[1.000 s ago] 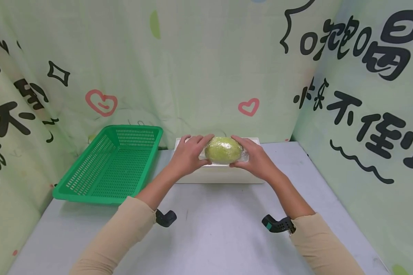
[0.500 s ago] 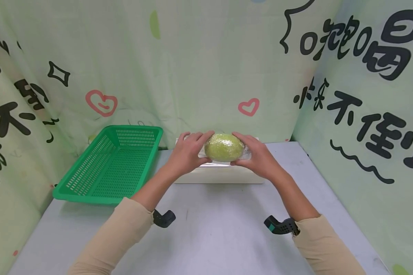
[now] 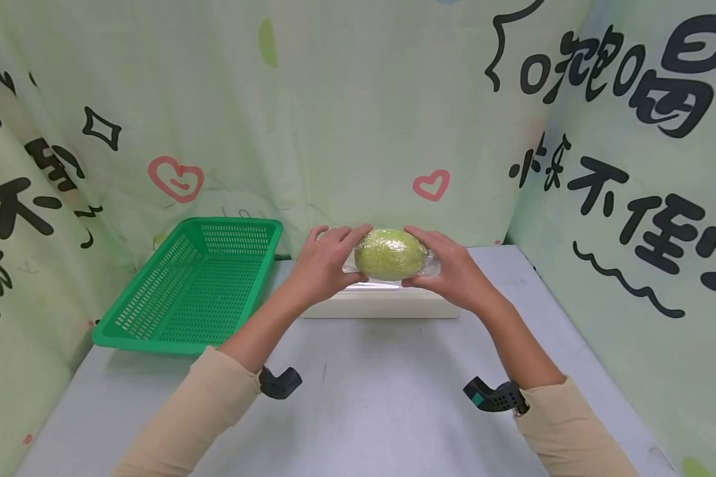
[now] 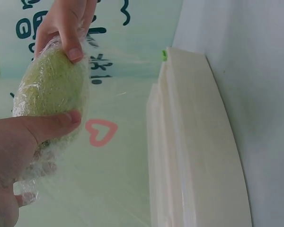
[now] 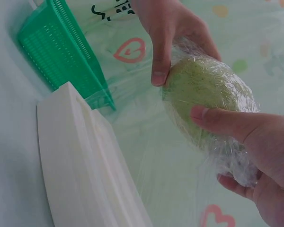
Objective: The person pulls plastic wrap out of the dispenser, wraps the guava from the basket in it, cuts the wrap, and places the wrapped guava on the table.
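A green, oval, melon-like fruit (image 3: 390, 255) is wrapped in clear cling film, which bunches loosely at its ends. My left hand (image 3: 327, 266) holds its left end, thumb on the near side and fingers behind. At the other end, my right hand (image 3: 450, 273) grips it the same way. In the left wrist view the fruit (image 4: 49, 87) hangs in the air, apart from the long white cling film dispenser (image 4: 199, 137). Thin film seems to stretch between fruit and dispenser. In the head view the hands partly cover the dispenser (image 3: 382, 307).
A green plastic basket (image 3: 193, 291) stands left of the dispenser on the white table (image 3: 370, 391). A printed curtain (image 3: 346, 119) hangs right behind the table and along both sides.
Both hands have lifted the wrapped fruit slightly, up and away from the dispenser. The forearms have spread a little apart. Basket and dispenser have stayed in place.
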